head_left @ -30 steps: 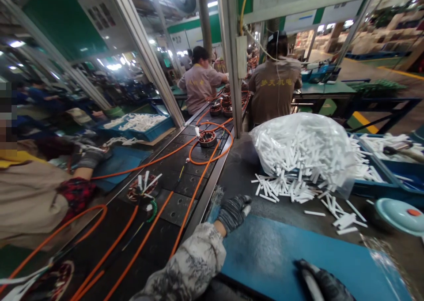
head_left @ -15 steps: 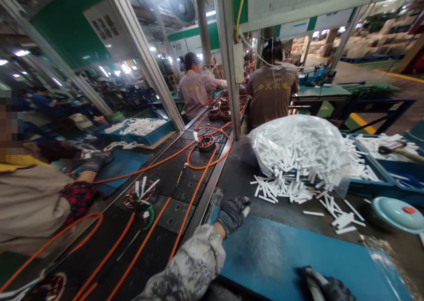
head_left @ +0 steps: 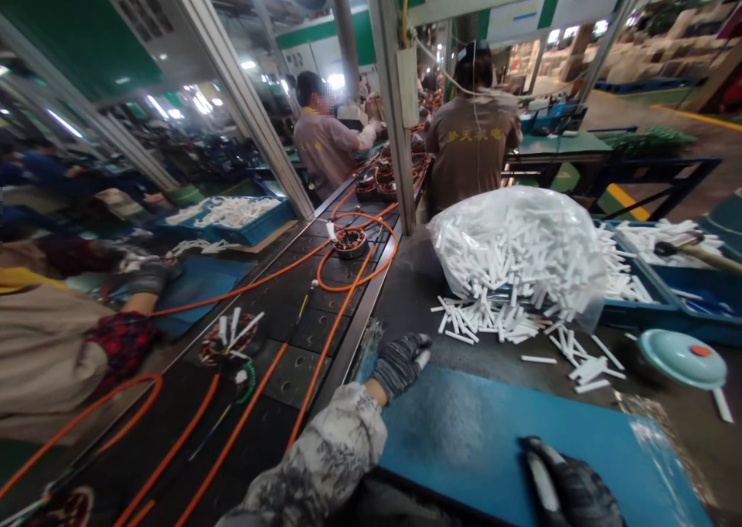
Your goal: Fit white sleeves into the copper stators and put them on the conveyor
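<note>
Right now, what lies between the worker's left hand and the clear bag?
In the head view, dark tabletop and loose white sticks lie between the left hand and the bag.

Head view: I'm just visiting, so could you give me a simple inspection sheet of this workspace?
Surface: dark table with a blue mat.
Job's things: white sticks, loose beyond the mat, in a clear bag and in blue bins.
Clutter: lidded bowl; hammer-like tool across the bins.
Hands: left hand, gloved, at the mat's far left corner; right hand, gloved, over its near part. Cannot tell whether either holds anything.
Cables: orange cables loop along a black track among copper-wound rings.
Surroundings: one co-worker at left, others farther ahead.
</note>
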Motion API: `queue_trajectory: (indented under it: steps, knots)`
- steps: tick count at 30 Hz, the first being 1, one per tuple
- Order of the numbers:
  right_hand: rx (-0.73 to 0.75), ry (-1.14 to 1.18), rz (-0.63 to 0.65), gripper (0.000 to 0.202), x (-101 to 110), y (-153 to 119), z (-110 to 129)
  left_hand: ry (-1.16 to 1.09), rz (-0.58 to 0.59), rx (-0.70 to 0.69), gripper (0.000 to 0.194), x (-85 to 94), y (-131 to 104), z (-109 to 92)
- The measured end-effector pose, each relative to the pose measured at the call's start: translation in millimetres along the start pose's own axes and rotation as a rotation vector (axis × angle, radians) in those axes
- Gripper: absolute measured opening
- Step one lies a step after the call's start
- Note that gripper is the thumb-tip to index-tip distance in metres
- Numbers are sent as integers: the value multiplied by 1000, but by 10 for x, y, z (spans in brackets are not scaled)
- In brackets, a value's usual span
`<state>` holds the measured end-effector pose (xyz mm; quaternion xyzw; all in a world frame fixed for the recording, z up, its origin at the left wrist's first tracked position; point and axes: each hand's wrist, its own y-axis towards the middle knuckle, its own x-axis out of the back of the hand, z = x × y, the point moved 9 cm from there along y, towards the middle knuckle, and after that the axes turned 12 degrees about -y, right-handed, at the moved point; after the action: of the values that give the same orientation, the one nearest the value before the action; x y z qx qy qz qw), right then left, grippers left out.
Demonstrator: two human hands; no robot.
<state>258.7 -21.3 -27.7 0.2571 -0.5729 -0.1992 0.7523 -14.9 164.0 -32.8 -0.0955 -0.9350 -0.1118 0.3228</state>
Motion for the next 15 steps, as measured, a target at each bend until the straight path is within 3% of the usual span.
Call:
queue_trajectory:
  steps: [7, 15]
  knots:
    - [134, -70, -38, 25, 53, 55, 78, -3, 0, -7, 27, -5, 4, -5]
    - [122, -81, -32, 25, 63, 74, 69, 12, 5, -11, 27, 18, 8, -25]
